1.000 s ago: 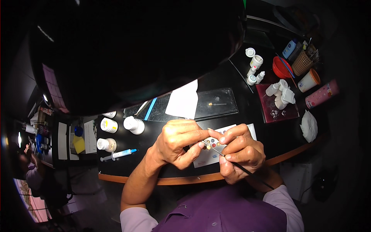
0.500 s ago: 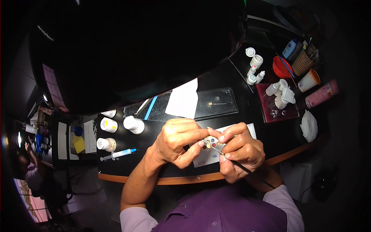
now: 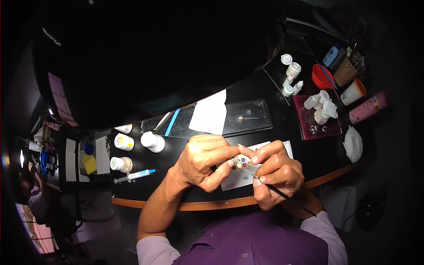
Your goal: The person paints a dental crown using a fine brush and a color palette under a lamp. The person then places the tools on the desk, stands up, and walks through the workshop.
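Note:
My left hand [image 3: 205, 161] is closed in a pinch, its thumb and forefinger meeting over a white card [image 3: 236, 180] with small coloured dots. Something tiny and pale shows at the fingertips, too small to make out. In my right hand [image 3: 279, 174] is a slim black-handled brush [image 3: 282, 194], held like a pen. Its silvery front end slants up and left toward the left fingertips. The fingers of both hands nearly touch above the card. The brush's very tip is hard to see there.
Left of my hands stand white bottles [image 3: 153, 142] and a blue-tipped syringe [image 3: 141, 175]. Beyond lie a dark glass slab [image 3: 247, 128] and a white paper sheet [image 3: 208, 115]. Right are a red tray [image 3: 304, 121] of small bottles, a red bowl [image 3: 320, 81] and a crumpled tissue [image 3: 353, 145].
My right hand and the brush have shifted very slightly to the right and down. The left hand stays in nearly the same pinch.

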A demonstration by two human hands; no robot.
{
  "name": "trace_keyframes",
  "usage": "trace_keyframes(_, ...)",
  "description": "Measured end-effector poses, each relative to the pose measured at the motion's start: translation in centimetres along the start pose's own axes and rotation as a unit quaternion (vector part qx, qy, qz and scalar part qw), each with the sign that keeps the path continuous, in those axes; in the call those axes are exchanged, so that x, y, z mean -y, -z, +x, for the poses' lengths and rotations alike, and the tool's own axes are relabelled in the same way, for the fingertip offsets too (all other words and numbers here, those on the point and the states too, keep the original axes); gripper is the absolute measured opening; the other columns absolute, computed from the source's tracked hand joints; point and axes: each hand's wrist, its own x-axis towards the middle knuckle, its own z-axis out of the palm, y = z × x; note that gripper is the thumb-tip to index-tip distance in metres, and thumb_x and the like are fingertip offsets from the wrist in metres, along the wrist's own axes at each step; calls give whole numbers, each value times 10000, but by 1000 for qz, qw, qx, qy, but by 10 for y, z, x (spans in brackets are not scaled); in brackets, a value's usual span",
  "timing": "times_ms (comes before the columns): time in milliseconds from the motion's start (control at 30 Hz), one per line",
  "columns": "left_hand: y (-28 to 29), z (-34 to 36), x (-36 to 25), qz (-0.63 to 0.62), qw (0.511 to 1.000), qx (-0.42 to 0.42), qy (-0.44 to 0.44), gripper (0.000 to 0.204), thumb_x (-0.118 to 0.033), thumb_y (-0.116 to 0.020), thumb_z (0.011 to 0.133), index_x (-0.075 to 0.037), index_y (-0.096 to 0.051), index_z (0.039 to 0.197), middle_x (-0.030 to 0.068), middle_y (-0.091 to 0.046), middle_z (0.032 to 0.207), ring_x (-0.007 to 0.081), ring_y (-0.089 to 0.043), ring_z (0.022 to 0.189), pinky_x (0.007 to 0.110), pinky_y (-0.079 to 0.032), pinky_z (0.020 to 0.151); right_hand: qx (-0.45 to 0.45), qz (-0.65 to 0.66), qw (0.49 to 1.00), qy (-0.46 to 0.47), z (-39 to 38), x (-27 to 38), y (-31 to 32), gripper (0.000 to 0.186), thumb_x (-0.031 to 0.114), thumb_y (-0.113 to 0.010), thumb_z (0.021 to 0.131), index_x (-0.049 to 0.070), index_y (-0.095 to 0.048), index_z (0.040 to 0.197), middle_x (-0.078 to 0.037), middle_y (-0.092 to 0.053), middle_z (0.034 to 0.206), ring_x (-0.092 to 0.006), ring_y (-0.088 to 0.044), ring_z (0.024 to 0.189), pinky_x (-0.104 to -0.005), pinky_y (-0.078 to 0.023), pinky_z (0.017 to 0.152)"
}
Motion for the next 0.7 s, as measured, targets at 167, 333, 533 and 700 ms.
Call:
trace_keyframes(167, 2, 1, -3, 27, 999, 5, 17, 304, -19, -678, 740, 59, -784, 1015, 99, -636, 648, 227, -609, 531, 343, -484, 525, -21, 5, 1000, -21, 0, 1, -3, 168, -20, -695, 852, 47, -545, 885, -70, -606, 781, -295, -690, 948, -463, -658, 875)
trace_keyframes(333, 0, 2, -3, 28, 999, -15, 3, 334, 1, -677, 743, 52, -781, 1056, 85, -630, 642, 218, -597, 522, 341, -472, 516, 11, 18, 999, -41, -1, 2, -2, 247, -106, -604, 811, 58, -505, 966, -84, -570, 846, -247, -576, 1018, -609, -636, 1014)
trace_keyframes(533, 1, 2, -3, 34, 999, -9, 4, 333, 2, -680, 736, 58, -779, 1050, 91, -628, 641, 221, -597, 523, 341, -472, 515, 9, 11, 999, -38, -1, 2, -2, 257, -113, -605, 803, 55, -505, 970, -87, -571, 840, -254, -584, 1019, -608, -639, 1007)
trace_keyframes(700, 0, 3, -3, 37, 999, -16, 3, 329, 0, -682, 734, 60, -778, 1043, 93, -625, 639, 221, -594, 522, 340, -468, 514, 5, 11, 999, -31, -1, 1, -3, 257, -115, -609, 795, 51, -518, 969, -89, -572, 828, -256, -590, 1011, -607, -643, 1001)
